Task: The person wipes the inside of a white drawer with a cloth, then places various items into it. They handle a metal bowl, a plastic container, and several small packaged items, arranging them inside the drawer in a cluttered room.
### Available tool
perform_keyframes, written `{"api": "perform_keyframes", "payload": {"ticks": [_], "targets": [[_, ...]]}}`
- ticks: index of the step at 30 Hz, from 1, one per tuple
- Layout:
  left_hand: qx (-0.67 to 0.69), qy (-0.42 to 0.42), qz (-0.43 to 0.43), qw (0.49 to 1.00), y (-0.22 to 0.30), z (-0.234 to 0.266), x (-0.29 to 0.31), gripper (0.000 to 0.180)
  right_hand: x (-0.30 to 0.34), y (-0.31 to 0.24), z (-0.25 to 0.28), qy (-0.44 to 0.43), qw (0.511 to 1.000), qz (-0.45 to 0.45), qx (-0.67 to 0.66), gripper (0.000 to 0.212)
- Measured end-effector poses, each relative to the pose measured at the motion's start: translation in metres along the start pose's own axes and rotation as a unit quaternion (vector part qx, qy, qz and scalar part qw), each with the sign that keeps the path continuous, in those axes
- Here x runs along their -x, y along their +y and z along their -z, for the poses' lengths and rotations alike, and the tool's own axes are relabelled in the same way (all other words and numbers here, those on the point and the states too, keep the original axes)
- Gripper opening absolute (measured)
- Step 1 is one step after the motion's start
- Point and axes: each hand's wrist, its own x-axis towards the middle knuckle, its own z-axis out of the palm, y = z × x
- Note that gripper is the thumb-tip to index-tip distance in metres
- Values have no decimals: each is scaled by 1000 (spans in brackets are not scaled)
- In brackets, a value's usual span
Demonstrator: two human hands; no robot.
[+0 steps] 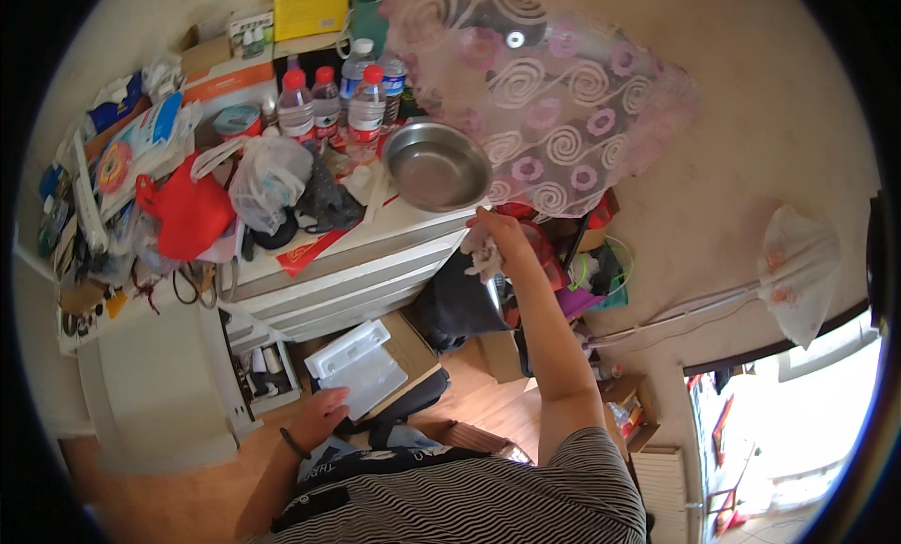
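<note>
My right hand reaches forward past the corner of the white dresser top. Its fingers are closed round a crumpled pale rag that hangs below them. Just beyond that hand, a shallow metal basin sits at the right end of the dresser top. My left hand hangs low near my body, holding nothing, its fingers loosely extended and apart. Close to it, a cardboard box on the floor holds a white moulded tray and a pale flat sheet or lid.
Red-capped bottles, a plastic bag and a red bag crowd the dresser. A drawer stands pulled out at lower left. Beneath my right hand is a dark bin. Patterned plastic sheeting covers something behind the basin.
</note>
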Motion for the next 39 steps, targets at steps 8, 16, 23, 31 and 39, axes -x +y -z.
{"api": "perform_keyframes", "payload": {"ticks": [8, 16, 23, 31, 39], "targets": [[614, -58, 85, 782, 68, 1, -46, 56, 108, 32, -154, -289, 953, 75, 46, 22], [514, 148, -43, 844, 56, 21, 16, 38, 132, 89, -234, -264, 878, 346, 201, 36], [175, 251, -49, 951, 35, 97, 88, 26, 158, 98, -315, -291, 936, 198, 17, 9], [-134, 466, -73, 872, -44, 324, 232, 44, 128, 110, -523, -106, 827, 378, 403, 28], [-347, 457, 302, 761, -164, 448, 359, 38, 24, 278, -567, -190, 654, 353, 642, 57]]}}
